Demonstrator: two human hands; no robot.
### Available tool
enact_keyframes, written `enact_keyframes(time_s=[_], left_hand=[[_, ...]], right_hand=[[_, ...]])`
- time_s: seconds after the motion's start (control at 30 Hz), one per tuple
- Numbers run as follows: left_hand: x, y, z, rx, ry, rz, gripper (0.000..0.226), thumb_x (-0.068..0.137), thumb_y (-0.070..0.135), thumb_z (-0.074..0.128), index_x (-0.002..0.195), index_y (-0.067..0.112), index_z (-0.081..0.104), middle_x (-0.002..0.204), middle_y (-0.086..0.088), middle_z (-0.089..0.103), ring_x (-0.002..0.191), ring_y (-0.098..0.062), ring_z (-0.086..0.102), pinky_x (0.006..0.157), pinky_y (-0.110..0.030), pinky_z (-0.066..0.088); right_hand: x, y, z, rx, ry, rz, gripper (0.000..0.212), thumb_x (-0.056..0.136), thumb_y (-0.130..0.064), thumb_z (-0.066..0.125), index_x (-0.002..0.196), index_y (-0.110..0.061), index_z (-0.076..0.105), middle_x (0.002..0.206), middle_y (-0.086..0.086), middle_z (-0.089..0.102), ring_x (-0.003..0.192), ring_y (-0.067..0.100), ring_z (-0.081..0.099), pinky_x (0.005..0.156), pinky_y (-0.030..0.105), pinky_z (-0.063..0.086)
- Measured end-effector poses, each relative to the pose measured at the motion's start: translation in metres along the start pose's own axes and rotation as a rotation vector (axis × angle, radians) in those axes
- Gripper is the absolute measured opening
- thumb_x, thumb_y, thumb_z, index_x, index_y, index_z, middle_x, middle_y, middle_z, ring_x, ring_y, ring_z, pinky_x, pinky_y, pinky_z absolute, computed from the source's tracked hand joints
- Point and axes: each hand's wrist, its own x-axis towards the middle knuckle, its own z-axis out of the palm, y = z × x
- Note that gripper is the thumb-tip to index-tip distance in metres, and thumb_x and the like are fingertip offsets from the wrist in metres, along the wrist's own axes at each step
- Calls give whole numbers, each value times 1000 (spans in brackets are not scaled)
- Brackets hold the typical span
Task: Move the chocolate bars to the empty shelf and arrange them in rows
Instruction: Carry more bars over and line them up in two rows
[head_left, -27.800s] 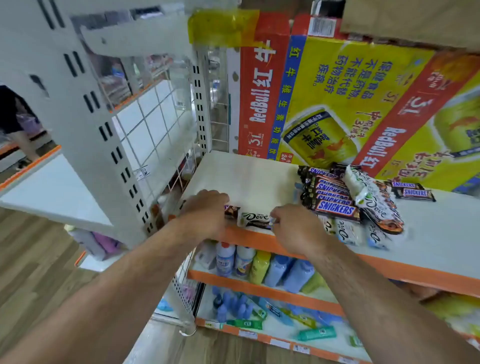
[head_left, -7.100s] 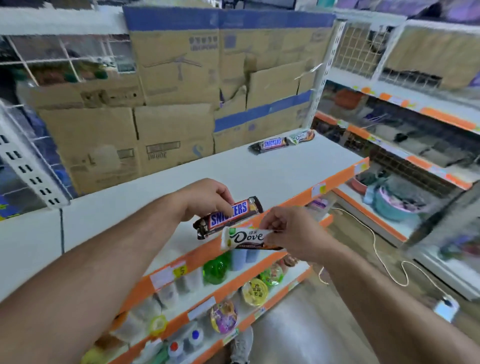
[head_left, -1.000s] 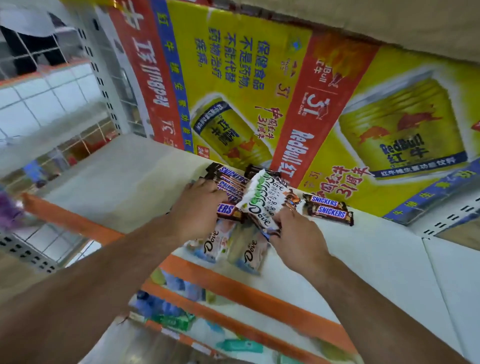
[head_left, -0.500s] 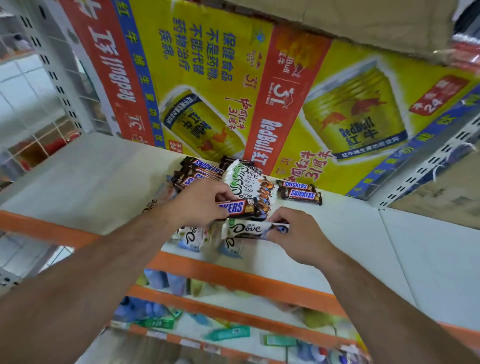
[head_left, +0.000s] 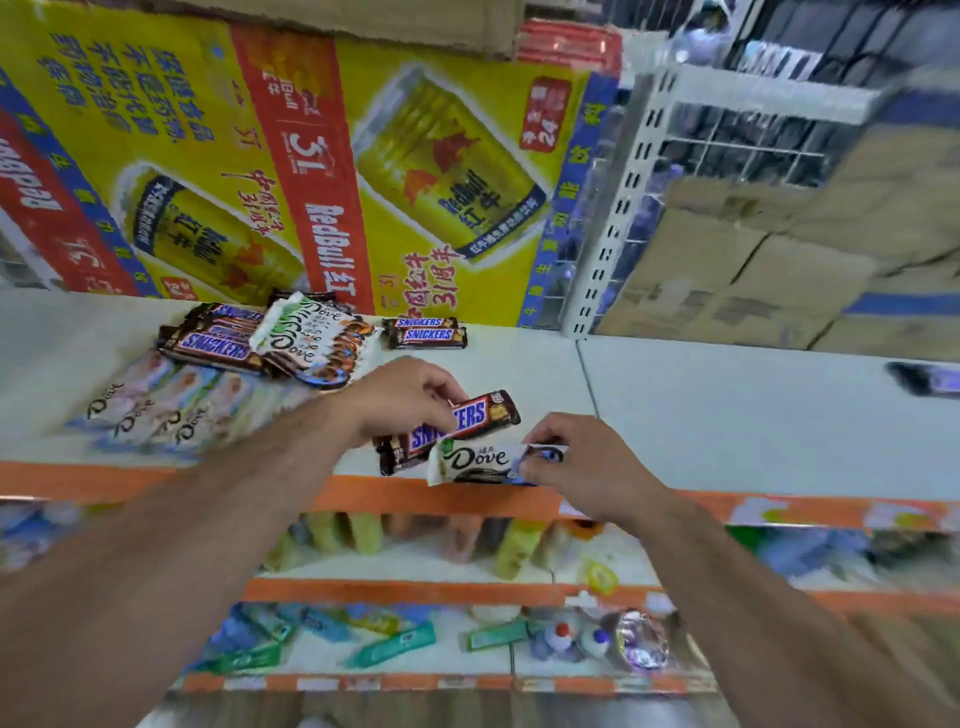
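Observation:
My left hand (head_left: 402, 397) grips a brown Snickers bar (head_left: 470, 418) above the front of the white shelf (head_left: 727, 415). Just right of it, my right hand (head_left: 587, 467) pinches a white Dove bar (head_left: 475, 460) by its right end. Further back on the left lies the pile: a stack of Snickers bars (head_left: 213, 345), a heap of Dove bars (head_left: 311, 338) on top of it, and two Snickers bars (head_left: 426, 332) side by side. Several Dove bars (head_left: 156, 410) lie flat in a row at the front left.
A yellow and red Red Bull carton (head_left: 311, 156) stands behind the pile. Brown cardboard boxes (head_left: 779, 249) back the right-hand shelf section, where a dark bar (head_left: 924, 379) lies at the far right. Lower shelves hold bottles (head_left: 363, 535) and toothpaste boxes (head_left: 389, 644).
Both hands have lifted off the pile, each with one bar, and moved right and toward me. The view has swung right, so the pile now sits at the left.

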Motion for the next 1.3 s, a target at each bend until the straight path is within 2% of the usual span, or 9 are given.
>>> enact_keyframes(time_s=[0.2, 0.33, 0.47, 0.73, 0.87, 1.03, 1.13, 1.23, 1.3], left_hand=[[13, 78, 111, 33, -84, 60, 24, 75, 3, 74, 81, 26, 72, 71, 6, 72, 62, -9, 64, 58, -18, 48], [29, 125, 174, 44, -165, 104, 23, 74, 3, 74, 85, 23, 74, 70, 6, 72, 62, -9, 65, 60, -21, 49], [53, 168, 224, 71, -243, 151, 23, 74, 3, 74, 89, 21, 75, 72, 7, 72, 65, -8, 65, 64, -23, 50], [134, 243, 313, 112, -404, 252, 22, 74, 3, 74, 86, 22, 74, 75, 4, 73, 66, -10, 67, 61, -22, 50], [189, 283, 359, 113, -481, 307, 22, 74, 5, 75, 88, 22, 74, 77, 3, 74, 67, -13, 68, 64, -26, 53], [258, 340, 406, 131, -534, 374, 22, 73, 8, 75, 90, 23, 74, 80, 2, 73, 67, -14, 67, 66, -27, 53], [296, 371, 429, 145, -538, 410, 21, 72, 12, 76, 89, 25, 75, 82, 3, 74, 70, -16, 69, 67, -30, 55], [325, 390, 451, 152, -536, 416, 21, 72, 14, 77, 88, 27, 75, 82, 4, 73, 73, -17, 70, 69, -32, 56], [340, 401, 464, 185, -531, 428, 21, 71, 17, 79, 87, 31, 75, 80, 9, 73, 72, -13, 70, 63, -26, 53]], right_hand=[[-76, 72, -72, -12, 51, 67, 13, 78, -28, 75, 78, -30, 62, 78, -14, 62, 57, -8, 53, 47, 8, 35], [-117, 118, -119, -20, 128, 116, 13, 80, -28, 75, 83, -24, 63, 80, -11, 63, 67, 9, 57, 47, 12, 37], [-144, 157, -162, -19, 225, 166, 13, 81, -27, 75, 86, -22, 64, 81, -13, 63, 73, 0, 55, 57, 8, 39], [-167, 238, -225, 57, 381, 295, 22, 79, -24, 77, 71, -31, 58, 66, -12, 60, 53, -5, 52, 46, 10, 36], [-163, 278, -269, 72, 434, 364, 15, 78, -19, 75, 76, -24, 61, 56, -17, 62, 40, -1, 50, 38, 12, 35], [-146, 316, -333, -37, 486, 441, 18, 76, -20, 76, 77, -29, 61, 71, -13, 64, 65, 5, 57, 60, 19, 43], [-133, 337, -369, -73, 514, 456, 19, 77, -22, 76, 74, -32, 60, 72, -14, 64, 67, 3, 56, 59, 16, 41], [-123, 360, -390, -65, 549, 478, 14, 77, -24, 77, 78, -27, 63, 74, -8, 65, 69, 8, 58, 64, 27, 45], [-119, 373, -401, -73, 511, 487, 16, 77, -26, 76, 77, -30, 61, 74, -9, 65, 68, 3, 57, 62, 24, 43]])
